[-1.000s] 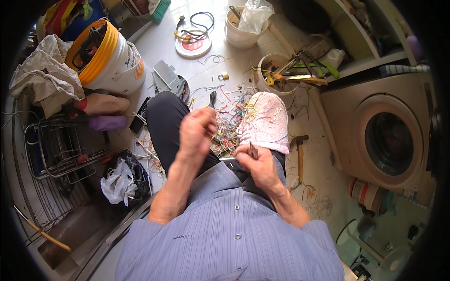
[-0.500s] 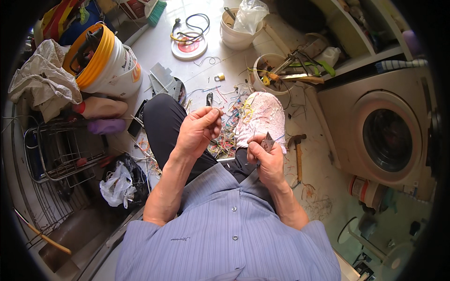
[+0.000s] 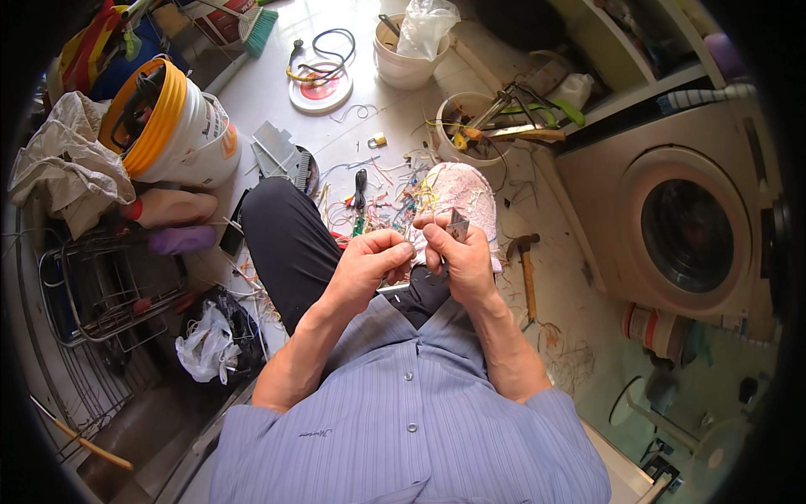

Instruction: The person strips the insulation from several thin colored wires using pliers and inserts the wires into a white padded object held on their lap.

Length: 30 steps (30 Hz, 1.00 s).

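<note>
My left hand [image 3: 369, 270] has its fingertips pinched together just left of my right hand, on something too small to make out. My right hand [image 3: 462, 269] is wrapped round a flat metal blade-like piece [image 3: 457, 223], which sticks up past the thumb. Behind that hand, a pink towel [image 3: 453, 185] strewn with wire bits covers my right knee. Between my knees lie many coloured wire scraps [image 3: 395, 202], a black cord [image 3: 360, 189] and a small green piece [image 3: 358, 224].
A yellow-rimmed bucket [image 3: 201, 151], jugs and a wire rack [image 3: 101, 294] are on the left. Pails [image 3: 403, 67], a tool-filled bucket [image 3: 457, 118], a hammer [image 3: 529, 286] and a washing machine [image 3: 663, 218] stand or lie ahead and to the right.
My left hand has dropped and moved right, up beside the right hand. My right hand has risen slightly with the metal piece. The whole view has shifted a little.
</note>
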Available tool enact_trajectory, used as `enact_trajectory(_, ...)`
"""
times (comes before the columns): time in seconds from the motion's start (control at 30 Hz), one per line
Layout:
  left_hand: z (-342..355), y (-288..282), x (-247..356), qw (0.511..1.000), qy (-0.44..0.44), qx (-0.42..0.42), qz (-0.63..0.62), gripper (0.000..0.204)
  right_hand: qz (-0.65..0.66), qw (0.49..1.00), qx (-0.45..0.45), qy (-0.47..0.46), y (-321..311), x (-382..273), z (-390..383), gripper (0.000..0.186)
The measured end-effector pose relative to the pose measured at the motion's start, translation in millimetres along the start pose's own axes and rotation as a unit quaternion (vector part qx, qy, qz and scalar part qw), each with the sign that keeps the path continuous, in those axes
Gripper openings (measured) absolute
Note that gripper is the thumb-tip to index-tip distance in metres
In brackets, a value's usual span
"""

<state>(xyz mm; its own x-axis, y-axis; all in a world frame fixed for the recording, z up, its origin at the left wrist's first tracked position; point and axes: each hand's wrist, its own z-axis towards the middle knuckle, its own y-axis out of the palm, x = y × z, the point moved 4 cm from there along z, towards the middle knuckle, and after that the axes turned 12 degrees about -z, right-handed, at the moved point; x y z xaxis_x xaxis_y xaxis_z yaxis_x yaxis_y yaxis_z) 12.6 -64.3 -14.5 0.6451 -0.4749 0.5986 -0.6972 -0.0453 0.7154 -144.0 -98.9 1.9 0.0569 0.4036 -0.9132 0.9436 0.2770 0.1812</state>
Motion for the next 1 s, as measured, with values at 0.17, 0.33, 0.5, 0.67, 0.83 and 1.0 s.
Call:
enact_trajectory(0.17, -2.9, 5.2, -6.6, 0.998, -0.035, 0.008, 0.054, 0.017, -0.019, 1.000, 0.006, -0.004, 2.6, -3.2, -1.4, 0.019)
enact_trajectory(0.33, -7.9, 8.3, -15.4, 0.995, -0.052, 0.015, 0.079, 0.017, -0.091, 0.995, 0.027, -0.044, -2.0, -2.2, -0.7, 0.014)
enact_trajectory(0.5, -10.7, 12.3, -14.5, 0.994, -0.049, 0.013, 0.095, 0.017, -0.085, 0.995, 0.020, -0.042, -2.1, 6.1, -3.2, 0.015)
enact_trajectory(0.67, -12.1, 6.9, -13.1, 0.990, -0.055, 0.046, 0.118, 0.015, -0.038, 0.999, -0.015, -0.018, -0.3, 5.0, -4.5, 0.016)
enact_trajectory(0.83, -13.1, 7.2, -15.1, 0.982, -0.048, 0.031, 0.180, 0.016, -0.111, 0.993, -0.016, -0.045, 2.8, 2.6, -5.2, 0.013)
enact_trajectory(1.0, -13.4, 4.9, -18.6, 0.986, -0.030, 0.051, 0.158, 0.016, -0.197, 0.975, 0.021, -0.099, 5.2, 0.4, -5.4, 0.011)
